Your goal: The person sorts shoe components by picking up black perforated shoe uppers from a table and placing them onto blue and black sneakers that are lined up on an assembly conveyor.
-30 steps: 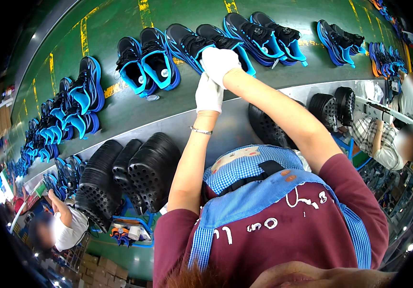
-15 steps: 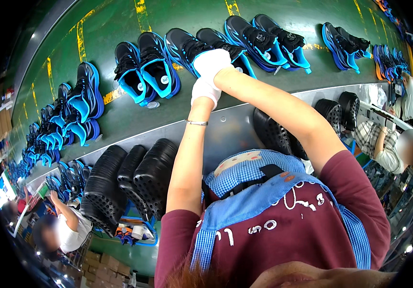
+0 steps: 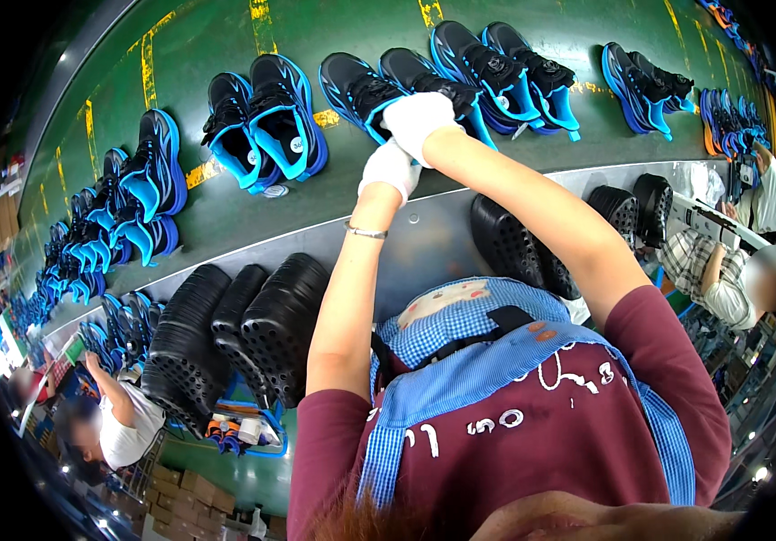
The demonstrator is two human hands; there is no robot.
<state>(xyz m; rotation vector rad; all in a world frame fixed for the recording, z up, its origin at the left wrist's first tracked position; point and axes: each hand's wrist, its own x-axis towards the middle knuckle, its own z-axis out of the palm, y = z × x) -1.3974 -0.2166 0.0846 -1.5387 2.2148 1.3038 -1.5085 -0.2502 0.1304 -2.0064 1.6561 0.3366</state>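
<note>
Slightly right of before, our left hand (image 3: 390,169) and right hand (image 3: 420,122) meet at the black-and-blue shoes (image 3: 356,84) on the green bench (image 3: 320,198), grip too hidden to tell, handling seemingly unfinished, with the pair left of them (image 3: 275,95) and the pair right of them (image 3: 478,69) untouched.

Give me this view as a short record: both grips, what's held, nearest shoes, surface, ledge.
Left grip: white-gloved, below the right, overlapping it in view
Right grip: white-gloved, at the heel ends of the nearest shoes
Held: cannot tell
Shoe colours: black and blue
Surface: green, yellow markings
Ledge: metal, black perforated pieces along it
</note>
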